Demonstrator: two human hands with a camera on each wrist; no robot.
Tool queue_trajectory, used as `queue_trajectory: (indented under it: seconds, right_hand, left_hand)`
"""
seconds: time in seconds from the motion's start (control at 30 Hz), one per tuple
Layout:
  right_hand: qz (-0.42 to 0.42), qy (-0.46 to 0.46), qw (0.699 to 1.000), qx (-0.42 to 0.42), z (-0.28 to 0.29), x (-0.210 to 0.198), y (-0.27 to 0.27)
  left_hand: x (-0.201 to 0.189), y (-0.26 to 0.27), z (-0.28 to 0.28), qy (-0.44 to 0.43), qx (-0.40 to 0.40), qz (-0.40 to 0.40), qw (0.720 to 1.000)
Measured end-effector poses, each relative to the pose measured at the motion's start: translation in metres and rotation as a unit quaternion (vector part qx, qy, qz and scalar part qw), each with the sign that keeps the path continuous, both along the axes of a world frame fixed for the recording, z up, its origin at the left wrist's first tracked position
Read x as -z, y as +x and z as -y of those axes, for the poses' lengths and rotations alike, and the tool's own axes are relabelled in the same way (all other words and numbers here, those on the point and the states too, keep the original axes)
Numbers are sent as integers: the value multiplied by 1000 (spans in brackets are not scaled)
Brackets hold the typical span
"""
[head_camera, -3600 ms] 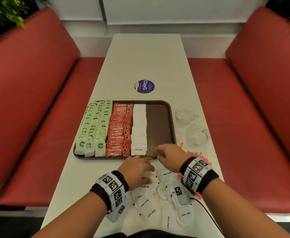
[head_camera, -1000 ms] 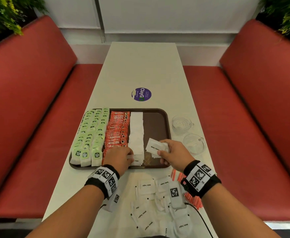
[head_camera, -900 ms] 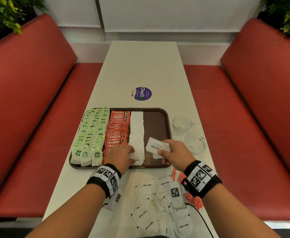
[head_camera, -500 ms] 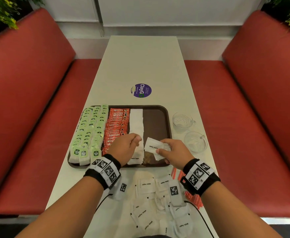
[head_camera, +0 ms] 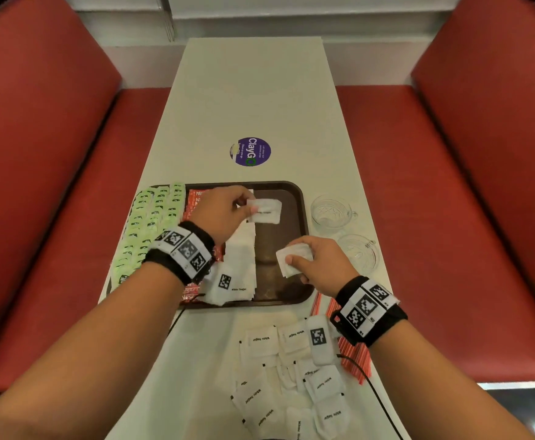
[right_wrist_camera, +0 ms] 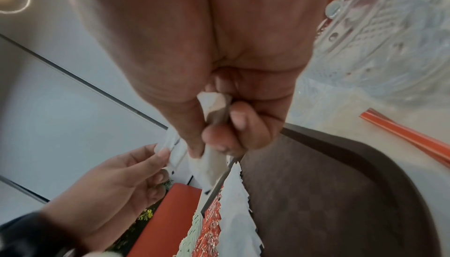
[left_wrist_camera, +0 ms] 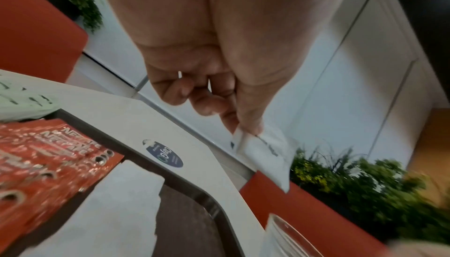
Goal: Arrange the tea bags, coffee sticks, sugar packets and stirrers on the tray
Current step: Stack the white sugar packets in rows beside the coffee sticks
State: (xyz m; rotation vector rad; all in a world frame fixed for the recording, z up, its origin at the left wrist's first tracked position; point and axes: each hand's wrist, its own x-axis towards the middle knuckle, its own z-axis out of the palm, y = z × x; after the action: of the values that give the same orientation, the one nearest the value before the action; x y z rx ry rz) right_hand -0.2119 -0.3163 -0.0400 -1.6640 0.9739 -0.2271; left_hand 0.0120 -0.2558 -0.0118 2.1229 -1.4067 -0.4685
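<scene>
tea bags (head_camera: 152, 223): green rows fill the tray's left edge, packed tight so the other kinds fit alongside.
coffee sticks (head_camera: 193, 201): red column next to them, mostly under your left arm.
left hand (head_camera: 221, 211): thumb and fingertips pinch one sugar packet (head_camera: 264, 211) by its left edge, held above the tray's far end; likely it starts a second white column.
sugar column (head_camera: 242, 265): white packets overlapped like shingles, so each one stays visible.
tray (head_camera: 301, 198): brown, its right strip bare, probably room for the rest.
right hand (head_camera: 320, 265): fingers curled round a small stack of packets (head_camera: 294, 260), near the tray's near-right corner, feeding your left.
loose packets (head_camera: 291, 376): scattered on the table in front of the tray, not yet placed.
stirrers (head_camera: 353, 354): red-orange, on the table under your right wrist, untouched.
glass cups (head_camera: 333, 212): two, just right of the tray.
table (head_camera: 260, 90): long, white, purple round sticker (head_camera: 250, 151) beyond the tray.
room: red booth seats both sides, white wall, plants in the corners.
</scene>
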Motion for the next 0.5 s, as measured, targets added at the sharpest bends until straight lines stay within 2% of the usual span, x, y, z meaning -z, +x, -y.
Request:
queue_trajectory:
  seconds: [0.13,0.37,0.5]
  right_hand:
    - [-4,-7,1000,-11,7,1,2]
    - [27,46,999,12,10,10,5]
    - [39,71,997,11,10,14,2]
  left_hand:
    - [12,32,53,13,-77,32,996]
    - [66,56,120,102,-87,15,991]
    - [79,57,135,133,-90,38,986]
